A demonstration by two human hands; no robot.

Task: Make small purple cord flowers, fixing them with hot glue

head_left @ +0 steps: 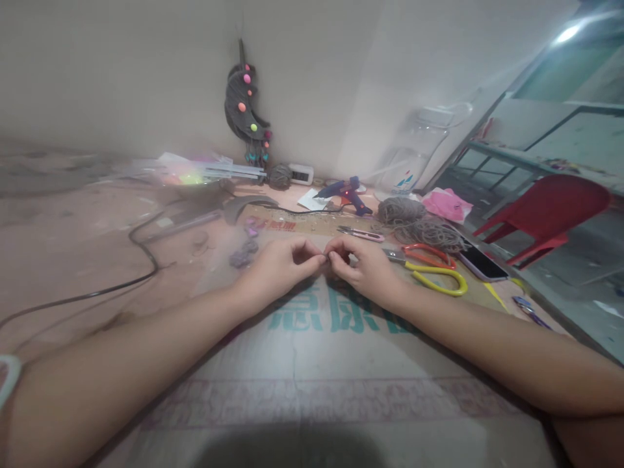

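Observation:
My left hand [287,261] and my right hand [358,263] meet over a printed sheet [312,364] on the table. Thumb and forefinger of each are pinched together, tip to tip with the other hand. Whatever lies between the fingertips is too small to make out. Just left of my left hand sits a small bunch of grey-purple yarn [244,253]. Beside my right hand lie scissors [436,278] with one orange and one yellow handle. Behind the hands is a pair of pink thread snips [361,234].
A blue glue gun [344,190] with a lit red light stands at the back. Grey yarn [419,224], a phone [483,260] and a clear bottle [414,153] are on the right. A black cord [146,250] crosses the left side. A decorated grey crescent [240,104] hangs on the wall.

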